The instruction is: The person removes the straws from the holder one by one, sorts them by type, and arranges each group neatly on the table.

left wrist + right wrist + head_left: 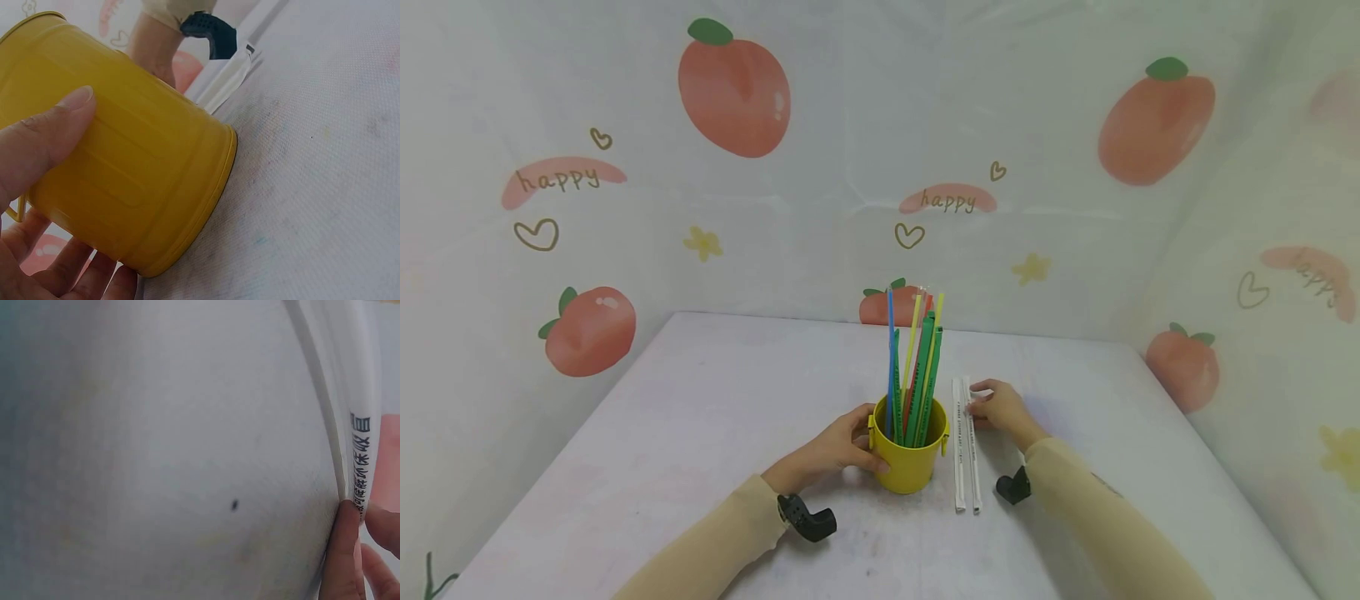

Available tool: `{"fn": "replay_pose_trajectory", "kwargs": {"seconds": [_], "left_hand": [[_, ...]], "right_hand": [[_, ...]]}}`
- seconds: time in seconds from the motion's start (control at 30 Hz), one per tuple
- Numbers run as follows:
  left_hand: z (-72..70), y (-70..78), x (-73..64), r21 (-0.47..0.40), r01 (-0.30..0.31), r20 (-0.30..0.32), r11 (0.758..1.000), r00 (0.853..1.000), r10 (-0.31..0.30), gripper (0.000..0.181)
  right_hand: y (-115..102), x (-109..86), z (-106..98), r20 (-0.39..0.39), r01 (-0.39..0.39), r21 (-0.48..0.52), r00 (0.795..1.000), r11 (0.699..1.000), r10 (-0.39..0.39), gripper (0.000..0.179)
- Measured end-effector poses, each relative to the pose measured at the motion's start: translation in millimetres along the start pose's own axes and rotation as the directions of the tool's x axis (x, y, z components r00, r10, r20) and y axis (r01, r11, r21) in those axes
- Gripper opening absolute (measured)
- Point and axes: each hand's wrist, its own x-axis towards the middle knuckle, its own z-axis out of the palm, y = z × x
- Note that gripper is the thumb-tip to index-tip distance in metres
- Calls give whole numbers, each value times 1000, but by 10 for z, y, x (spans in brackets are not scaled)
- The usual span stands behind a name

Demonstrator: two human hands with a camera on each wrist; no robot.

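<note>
While the left hand [842, 443] grasps the small, round, glossy yellow bucket [907, 468], its thumb [65, 128] laid on the wall and its fingers wrapped round the far side, the right hand [1000, 410] pinches a slim white paper-wrapped straw with dark printing [972, 454] between thumb and fingertips. That straw lies just right of the bucket, beside a second white paper-wrapped straw [958, 450], both pointing away from the person on the pale, woven-surfaced table [760, 375]; whether the pinched one is slightly raised, I cannot tell. Leaning inside the bucket are several green-wrapped straws [921, 375], a thin blue straw [891, 358], yellow straws [911, 350] and a red straw [928, 302], all rising well above the rim.

Because the two white straws lie so close together, a wide pinch could drag the second one along or knock it askew. Squeezing hard might crease the thin wrapper, while a loose hold near one end could let the straw swing or slip. The bucket looks top-heavy with its tall contents, so a careless tug or a bump at the rim could tip it if the left hand's grasp slackened.
</note>
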Motion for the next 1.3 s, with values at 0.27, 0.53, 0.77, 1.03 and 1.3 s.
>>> {"fn": "replay_pose_trajectory", "kwargs": {"seconds": [0.27, 0.53, 0.77, 1.03, 1.3], "left_hand": [[3, 16, -8, -9, -1, 3, 1000, 1000, 1, 71], [5, 28, -16, -20, 5, -2, 1000, 1000, -5, 73], [11, 38, -20, -27, 8, 1, 1000, 1000, -8, 72], [15, 50, -25, -23, 12, -3, 1000, 1000, -12, 73], [15, 44, -17, -23, 20, -3, 1000, 1000, -20, 72]], "right_hand": [[-26, -22, 9, -7, -5, -21, 1000, 1000, 4, 44], [-23, 17, 20, -8, -29, -45, 1000, 999, 28, 44], [-6, 29, 21, -17, -42, -52, 999, 998, 42, 42], [-23, -15, 24, -16, -39, -56, 999, 998, 38, 42], [-36, -50, 14, -8, -31, -45, 999, 998, 31, 42]]}}
